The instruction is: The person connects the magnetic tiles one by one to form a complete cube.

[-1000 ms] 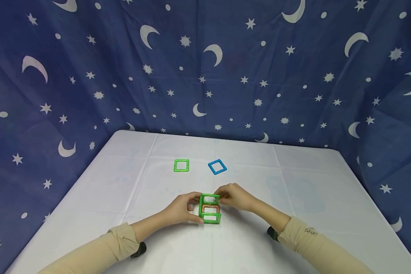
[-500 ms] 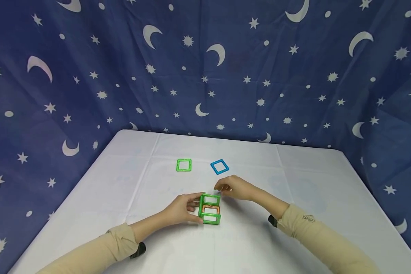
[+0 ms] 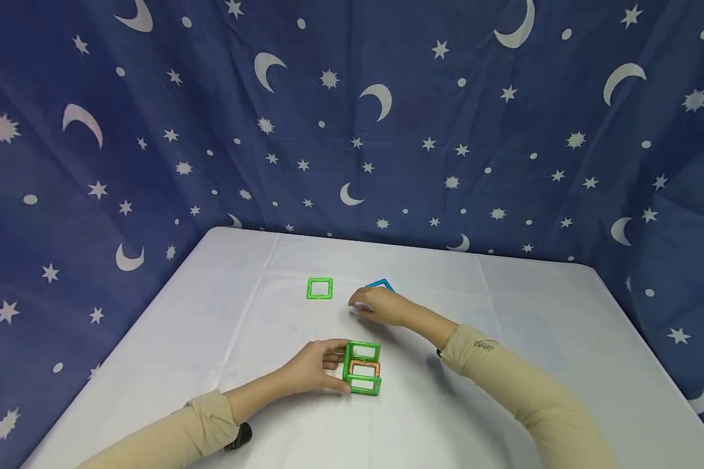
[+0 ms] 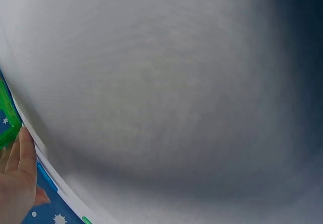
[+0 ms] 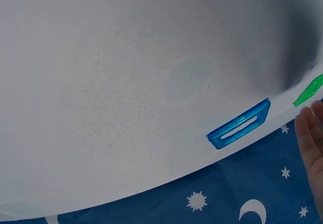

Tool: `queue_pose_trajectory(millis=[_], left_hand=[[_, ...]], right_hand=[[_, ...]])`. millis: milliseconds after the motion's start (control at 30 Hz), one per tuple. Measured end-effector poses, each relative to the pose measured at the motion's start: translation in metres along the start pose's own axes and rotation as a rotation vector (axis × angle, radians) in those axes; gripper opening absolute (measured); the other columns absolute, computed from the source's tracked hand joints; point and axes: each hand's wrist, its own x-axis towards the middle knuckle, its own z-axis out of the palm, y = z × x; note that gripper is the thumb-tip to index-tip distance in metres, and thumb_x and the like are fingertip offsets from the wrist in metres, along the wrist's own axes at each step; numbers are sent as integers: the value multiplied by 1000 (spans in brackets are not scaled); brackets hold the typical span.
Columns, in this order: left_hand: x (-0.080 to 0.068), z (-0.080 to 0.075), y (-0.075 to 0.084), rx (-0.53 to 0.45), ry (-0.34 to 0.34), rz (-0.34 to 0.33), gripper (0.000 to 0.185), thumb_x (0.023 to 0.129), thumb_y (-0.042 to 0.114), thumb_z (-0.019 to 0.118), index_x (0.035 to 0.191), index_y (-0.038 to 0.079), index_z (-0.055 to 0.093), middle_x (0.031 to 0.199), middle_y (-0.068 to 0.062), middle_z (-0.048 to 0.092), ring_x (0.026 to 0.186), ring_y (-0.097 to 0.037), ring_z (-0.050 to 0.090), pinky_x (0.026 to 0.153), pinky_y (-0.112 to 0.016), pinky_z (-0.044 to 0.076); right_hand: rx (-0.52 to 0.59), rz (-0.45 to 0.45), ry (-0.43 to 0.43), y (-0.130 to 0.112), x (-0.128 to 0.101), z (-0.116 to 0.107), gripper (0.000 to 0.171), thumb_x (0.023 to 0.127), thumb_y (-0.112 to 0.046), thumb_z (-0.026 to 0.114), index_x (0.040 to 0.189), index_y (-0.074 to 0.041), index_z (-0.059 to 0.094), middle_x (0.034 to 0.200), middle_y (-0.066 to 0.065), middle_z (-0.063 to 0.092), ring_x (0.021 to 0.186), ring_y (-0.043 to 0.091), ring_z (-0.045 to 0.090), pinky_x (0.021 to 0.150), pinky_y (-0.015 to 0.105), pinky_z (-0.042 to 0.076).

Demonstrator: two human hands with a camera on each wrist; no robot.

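Near the middle of the table stands a small box-like frame of magnetic tiles [image 3: 349, 365], with green square tiles as walls and an orange square tile [image 3: 365, 362] among them. My left hand [image 3: 312, 368] holds it from the left, thumb at its near corner and fingers at the far one. Farther back, my right hand [image 3: 382, 306] hovers above the table with loosely bent fingers and holds nothing. It partly covers a blue square tile [image 3: 381, 283] lying behind it. To its left a loose green square tile [image 3: 319, 288] lies flat.
A white cloth covers the table [image 3: 258, 417], showing fold creases. Beyond the back edge hangs a blue curtain [image 3: 305, 143] with moons and stars. In the right wrist view, the blue tile lies apart from the fingertips.
My right hand has left the right side of the tile frame and moved back and left, now overlapping the blue tile. My left hand stays at the frame. The head view has shifted slightly.
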Motion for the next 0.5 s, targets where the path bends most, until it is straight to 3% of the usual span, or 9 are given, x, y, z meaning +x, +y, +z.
queue_pose_trajectory(millis=[233,500], left_hand=[[1,1,1,21,1,5,81,69,14,83,135,-8,42,128,-23,56,116,-34,58,93,-29,51],[-1,0,0,-10,-8,-21,82,69,16,83,136,-4,42,129,-20,55,117,-32,57,94,-27,50]], right_hand=[[-174,-85,-16,15,17,8,40,90,-11,63,127,-1,55,136,18,51,127,31,49,105,36,44],[-215,-100,-67,29,34,16,46,96,-18,55,138,-3,45,146,16,41,136,36,37,113,43,32]])
